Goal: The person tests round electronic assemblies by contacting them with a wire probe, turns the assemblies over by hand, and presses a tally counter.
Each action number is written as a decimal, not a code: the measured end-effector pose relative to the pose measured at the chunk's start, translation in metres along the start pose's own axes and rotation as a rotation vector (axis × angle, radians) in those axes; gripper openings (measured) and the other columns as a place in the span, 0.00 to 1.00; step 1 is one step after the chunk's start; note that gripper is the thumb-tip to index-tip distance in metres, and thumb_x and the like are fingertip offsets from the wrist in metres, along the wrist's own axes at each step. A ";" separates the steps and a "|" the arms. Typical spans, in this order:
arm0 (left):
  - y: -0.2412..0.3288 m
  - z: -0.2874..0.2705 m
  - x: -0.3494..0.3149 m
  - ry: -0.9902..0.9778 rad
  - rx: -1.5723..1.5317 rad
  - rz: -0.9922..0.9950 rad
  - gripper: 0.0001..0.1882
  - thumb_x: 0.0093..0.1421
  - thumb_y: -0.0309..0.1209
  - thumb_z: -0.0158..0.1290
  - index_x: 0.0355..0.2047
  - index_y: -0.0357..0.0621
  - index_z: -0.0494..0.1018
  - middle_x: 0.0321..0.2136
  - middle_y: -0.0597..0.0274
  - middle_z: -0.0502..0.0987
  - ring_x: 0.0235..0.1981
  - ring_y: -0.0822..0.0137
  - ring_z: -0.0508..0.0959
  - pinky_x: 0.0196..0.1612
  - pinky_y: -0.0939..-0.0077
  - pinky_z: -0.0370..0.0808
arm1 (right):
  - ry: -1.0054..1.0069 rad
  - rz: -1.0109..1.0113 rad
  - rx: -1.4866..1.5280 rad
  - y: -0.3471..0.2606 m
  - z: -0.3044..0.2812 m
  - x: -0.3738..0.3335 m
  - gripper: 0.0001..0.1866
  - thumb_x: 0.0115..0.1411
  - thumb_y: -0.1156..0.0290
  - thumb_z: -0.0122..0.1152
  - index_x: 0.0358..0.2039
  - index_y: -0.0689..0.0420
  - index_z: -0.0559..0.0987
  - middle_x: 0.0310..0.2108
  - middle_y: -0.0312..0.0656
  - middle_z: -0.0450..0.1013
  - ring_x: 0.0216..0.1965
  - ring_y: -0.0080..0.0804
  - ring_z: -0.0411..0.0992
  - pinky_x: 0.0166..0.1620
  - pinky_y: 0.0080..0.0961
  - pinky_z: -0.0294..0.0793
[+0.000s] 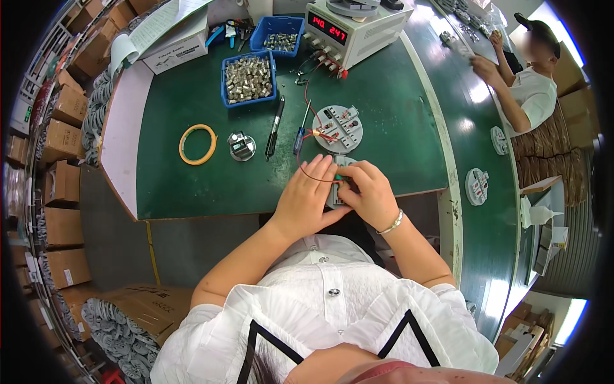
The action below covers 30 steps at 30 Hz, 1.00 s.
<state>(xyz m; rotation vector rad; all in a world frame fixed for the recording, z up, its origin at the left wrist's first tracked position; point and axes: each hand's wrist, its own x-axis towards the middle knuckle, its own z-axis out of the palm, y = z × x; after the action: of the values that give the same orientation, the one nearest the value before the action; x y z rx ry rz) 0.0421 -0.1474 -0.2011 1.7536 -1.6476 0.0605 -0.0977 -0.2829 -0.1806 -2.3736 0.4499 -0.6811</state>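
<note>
My left hand (306,197) lies with its fingers stretched out together over the left side of a grey part (344,160) at the table's front edge. My right hand (371,195) is closed in a pinch above the same part. A small green piece shows at its fingertips, too covered to name. A thin red wire (311,177) loops across my left fingers toward the pinch. Most of the grey part is hidden by my hands. Just beyond it sits a round light-grey base (338,130) with sockets and red wires. A blue-handled screwdriver (299,139) lies to its left.
A black pen (275,131), a small round metal-topped part (242,146) and a yellow tape roll (198,144) lie leftward. Blue bins (274,80) of metal parts and a power supply (368,38) stand behind. Rightward, round assemblies (477,187) sit on another bench; a person (536,89) works there.
</note>
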 end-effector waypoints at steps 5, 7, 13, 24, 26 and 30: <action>-0.010 0.005 0.000 -0.039 0.001 -0.026 0.48 0.51 0.53 0.70 0.63 0.31 0.68 0.64 0.44 0.70 0.65 0.47 0.71 0.67 0.44 0.67 | 0.000 0.018 0.090 0.005 -0.003 0.010 0.15 0.50 0.78 0.69 0.41 0.60 0.82 0.34 0.45 0.76 0.30 0.41 0.74 0.35 0.34 0.76; -0.012 0.005 -0.001 -0.070 0.004 -0.035 0.50 0.50 0.56 0.70 0.64 0.33 0.68 0.64 0.46 0.70 0.66 0.47 0.70 0.68 0.41 0.65 | 0.021 -0.011 0.076 0.010 -0.002 0.006 0.15 0.50 0.79 0.69 0.40 0.61 0.83 0.34 0.44 0.77 0.28 0.37 0.74 0.33 0.31 0.76; -0.010 0.008 0.001 -0.112 0.046 -0.107 0.50 0.49 0.58 0.69 0.64 0.37 0.68 0.65 0.48 0.70 0.68 0.49 0.67 0.71 0.38 0.58 | 0.057 0.212 0.170 -0.001 -0.013 0.012 0.12 0.53 0.80 0.69 0.40 0.60 0.82 0.35 0.43 0.77 0.30 0.35 0.75 0.34 0.28 0.76; -0.010 0.010 -0.005 -0.101 -0.019 -0.052 0.44 0.52 0.44 0.68 0.66 0.38 0.67 0.68 0.49 0.66 0.70 0.49 0.66 0.71 0.43 0.60 | -0.038 -0.058 0.014 -0.005 -0.010 -0.023 0.14 0.49 0.79 0.72 0.38 0.58 0.83 0.35 0.42 0.79 0.35 0.38 0.78 0.42 0.34 0.77; -0.012 0.011 -0.005 -0.108 -0.009 -0.041 0.43 0.53 0.43 0.68 0.66 0.38 0.67 0.68 0.49 0.66 0.70 0.49 0.66 0.71 0.44 0.61 | -0.034 0.111 0.165 -0.007 -0.008 -0.024 0.14 0.50 0.80 0.71 0.39 0.59 0.83 0.36 0.43 0.79 0.34 0.36 0.78 0.39 0.31 0.79; -0.013 0.011 -0.004 -0.106 -0.034 -0.042 0.43 0.53 0.42 0.68 0.66 0.39 0.67 0.68 0.49 0.66 0.70 0.49 0.67 0.70 0.44 0.62 | -0.010 0.118 0.168 -0.005 -0.006 -0.021 0.14 0.51 0.81 0.70 0.40 0.59 0.82 0.36 0.43 0.79 0.34 0.35 0.78 0.38 0.29 0.80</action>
<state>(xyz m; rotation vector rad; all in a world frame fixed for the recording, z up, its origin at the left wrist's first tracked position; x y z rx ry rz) 0.0487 -0.1509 -0.2171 1.7919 -1.6761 -0.0807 -0.1176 -0.2716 -0.1810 -2.1739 0.5040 -0.6271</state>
